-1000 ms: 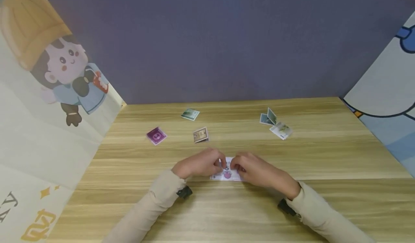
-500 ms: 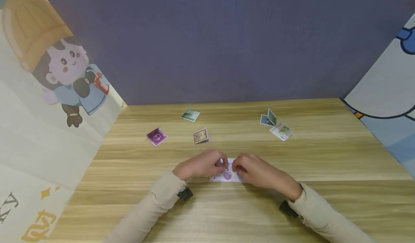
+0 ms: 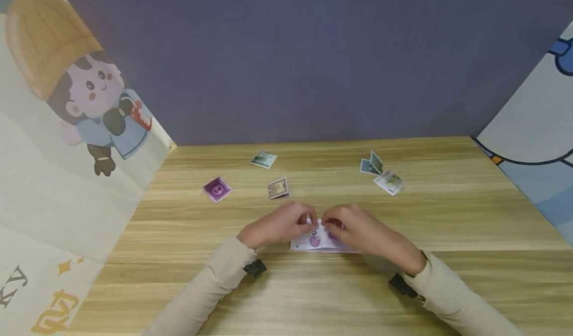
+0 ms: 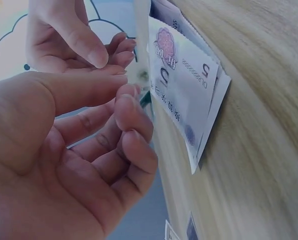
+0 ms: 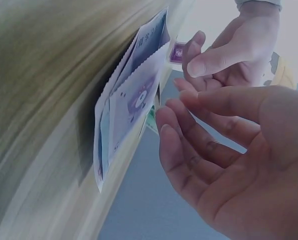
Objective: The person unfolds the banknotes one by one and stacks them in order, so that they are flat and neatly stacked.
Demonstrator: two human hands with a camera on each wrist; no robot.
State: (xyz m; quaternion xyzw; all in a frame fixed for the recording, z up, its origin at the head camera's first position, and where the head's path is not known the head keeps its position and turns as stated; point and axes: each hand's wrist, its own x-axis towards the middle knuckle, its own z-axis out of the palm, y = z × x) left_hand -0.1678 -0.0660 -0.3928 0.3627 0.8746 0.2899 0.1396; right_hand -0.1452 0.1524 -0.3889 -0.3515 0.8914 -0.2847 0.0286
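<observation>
A pale purple banknote [image 3: 305,245] printed with a 5 lies creased on the wooden table in front of me. Its folded layers stand slightly apart, as both the left wrist view of the banknote [image 4: 184,80] and the right wrist view of the banknote [image 5: 131,100] show. My left hand [image 3: 284,224] hovers over its left part, fingers loosely curled, thumb near the index fingertip. Over the right part is my right hand [image 3: 364,234], with bent, relaxed fingers. The fingertips of both hands nearly meet, and the wrist views show nothing between them.
Behind the hands lie a folded purple note [image 3: 217,189], a brown folded note [image 3: 278,188] and a green note [image 3: 263,159]. Farther right are a half-raised blue-green note [image 3: 376,163] and a pale note [image 3: 390,182]. A dark blue panel [image 3: 291,67] closes off the table's back.
Both hands have lifted slightly, the right also shifting a little to the right. The banknote's right side has sprung open, showing more purple. The other notes have stayed put.
</observation>
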